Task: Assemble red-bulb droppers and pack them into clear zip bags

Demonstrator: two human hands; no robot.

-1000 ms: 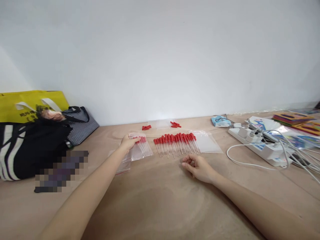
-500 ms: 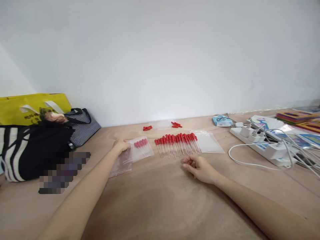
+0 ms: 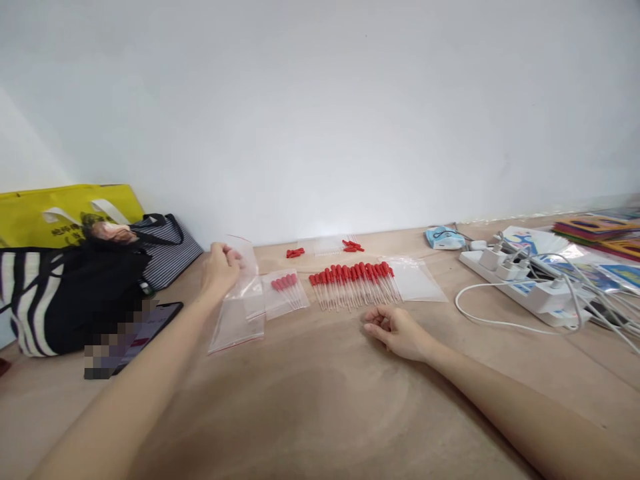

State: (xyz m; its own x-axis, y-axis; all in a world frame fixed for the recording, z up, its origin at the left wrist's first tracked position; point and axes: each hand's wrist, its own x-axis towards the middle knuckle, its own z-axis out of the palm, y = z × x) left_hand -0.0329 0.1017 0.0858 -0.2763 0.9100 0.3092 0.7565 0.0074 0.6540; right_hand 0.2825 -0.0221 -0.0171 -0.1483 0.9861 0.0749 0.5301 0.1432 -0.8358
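Note:
My left hand (image 3: 223, 268) is closed on a clear zip bag (image 3: 246, 263), which it holds up off the table at the left. Below it lies another clear zip bag (image 3: 235, 327) with a red seal line. Just to the right, a clear bag (image 3: 300, 300) has several red-bulbed droppers (image 3: 285, 283) on or in it; I cannot tell which. A row of red-topped glass droppers (image 3: 353, 283) spreads across the middle. In front of the row's right end, my right hand (image 3: 393, 328) rests on the table, fingers loosely curled, with nothing visible in them.
Two small piles of red rubber bulbs (image 3: 295, 253) lie near the wall, with a clear bag between them. A flat clear bag (image 3: 420, 280) lies right of the droppers. Farther right is a white power strip (image 3: 520, 287) with cables. Bags and a phone (image 3: 150, 333) are at left.
My left hand has risen and moved left and away from me, lifting a clear zip bag from the table. My right hand has stayed in place.

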